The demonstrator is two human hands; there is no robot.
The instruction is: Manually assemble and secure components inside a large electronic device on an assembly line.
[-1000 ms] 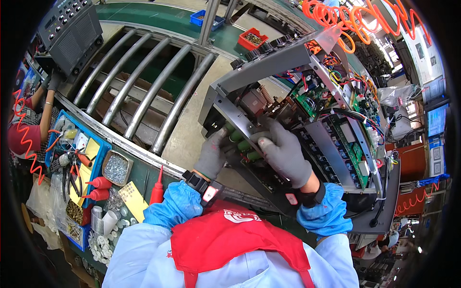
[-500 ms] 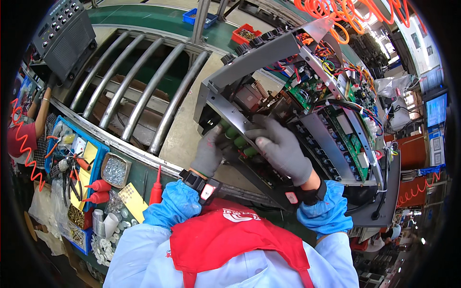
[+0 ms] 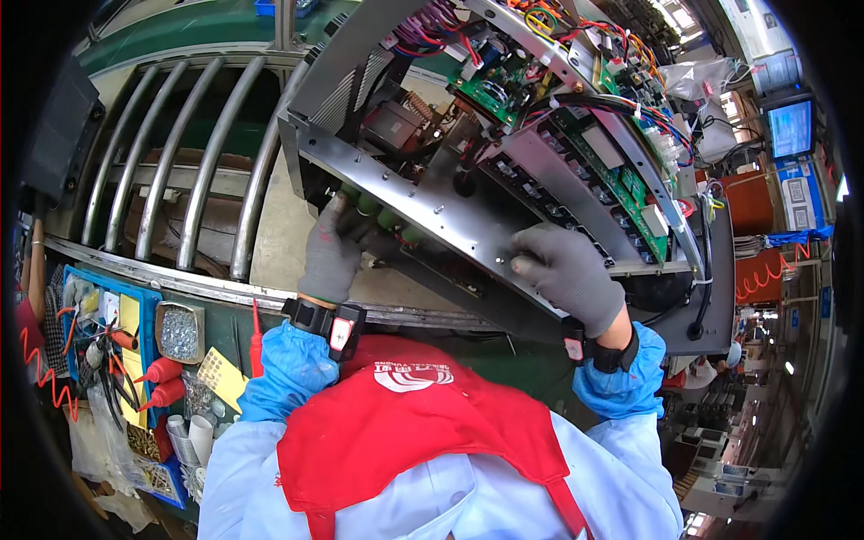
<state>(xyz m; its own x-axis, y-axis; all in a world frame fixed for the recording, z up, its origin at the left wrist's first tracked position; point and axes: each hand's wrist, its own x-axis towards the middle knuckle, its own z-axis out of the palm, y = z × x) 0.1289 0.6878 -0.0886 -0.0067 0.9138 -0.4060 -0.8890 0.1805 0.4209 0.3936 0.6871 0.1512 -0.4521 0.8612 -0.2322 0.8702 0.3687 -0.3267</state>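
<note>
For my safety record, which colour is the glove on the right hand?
The right glove is grey; it shows best in the head view.

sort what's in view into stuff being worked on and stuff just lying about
Being worked on:
- open metal chassis, right hand at its edge
- green parts inside, left hand beside them

Lying about:
- two red squeeze bottles
- yellow dotted card
- small silvery parts in a box
</note>
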